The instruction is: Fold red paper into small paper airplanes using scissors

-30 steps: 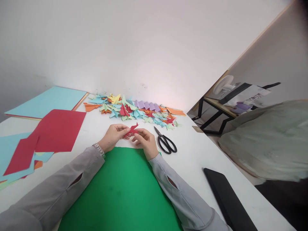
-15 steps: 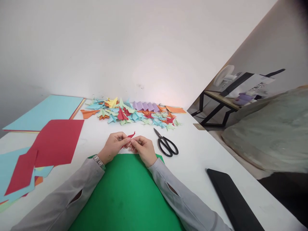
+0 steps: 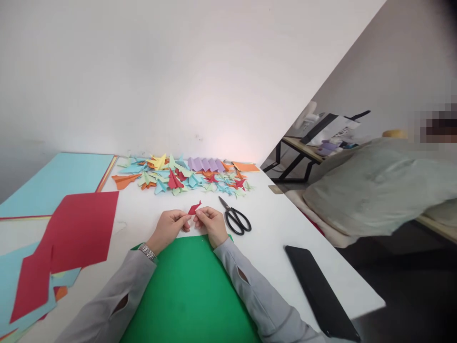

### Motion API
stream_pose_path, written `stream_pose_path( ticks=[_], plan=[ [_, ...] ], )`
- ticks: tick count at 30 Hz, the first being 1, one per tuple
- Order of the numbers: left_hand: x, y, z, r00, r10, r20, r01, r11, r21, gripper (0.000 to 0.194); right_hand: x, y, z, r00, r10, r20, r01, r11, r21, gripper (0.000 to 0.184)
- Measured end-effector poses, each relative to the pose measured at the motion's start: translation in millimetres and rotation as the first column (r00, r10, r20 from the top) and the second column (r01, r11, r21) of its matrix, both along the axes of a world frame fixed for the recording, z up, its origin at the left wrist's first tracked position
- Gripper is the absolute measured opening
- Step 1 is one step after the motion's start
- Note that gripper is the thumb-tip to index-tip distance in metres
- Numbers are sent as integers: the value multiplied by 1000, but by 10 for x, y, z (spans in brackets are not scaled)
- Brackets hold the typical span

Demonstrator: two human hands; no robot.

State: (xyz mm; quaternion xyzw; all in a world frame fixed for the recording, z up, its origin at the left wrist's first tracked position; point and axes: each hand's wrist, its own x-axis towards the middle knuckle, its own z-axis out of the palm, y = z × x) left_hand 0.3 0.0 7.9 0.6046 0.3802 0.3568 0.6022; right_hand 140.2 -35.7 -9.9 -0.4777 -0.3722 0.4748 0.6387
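My left hand and my right hand meet just past the far edge of a green paper sheet. Both pinch a small folded red paper piece, whose pointed tip sticks up between the fingertips. A metal watch sits on my left wrist. Both arms wear grey sleeves. Black scissors lie shut on the white table right beside my right hand.
A heap of folded paper shapes in many colours lies by the wall. A red sheet and light blue sheets cover the left. A black flat case lies at the right edge. A person in a pale green top is nearby.
My hands have drawn closer together on the red piece, which shows less than before. The view has shifted, so everything sits slightly lower and to the left.
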Motion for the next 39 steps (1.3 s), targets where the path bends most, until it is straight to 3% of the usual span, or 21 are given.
stream_pose_path(
  ticks=[6,15,19,28,31,39],
  plan=[
    [-9,27,-9,988,-77,131,97,982,-160,29,-21,65,-29,979,-167,-116,168,986,-9,28],
    [-37,41,-34,986,-37,164,81,960,-268,38,0,115,-3,973,-128,-192,126,992,-23,29],
    [-73,21,-18,984,-11,176,54,969,-242,55,36,128,10,955,-134,-264,127,991,-43,30],
    [57,-136,31,978,86,188,-53,983,-173,32,-12,-30,37,992,25,-120,-27,999,-21,29],
    [109,-224,15,953,153,262,-118,982,-146,24,-47,-88,58,991,70,-111,-72,997,-16,30],
    [125,-289,-49,908,250,338,-205,965,-162,23,-131,-169,119,977,144,-157,-150,988,-27,36]
  ],
)
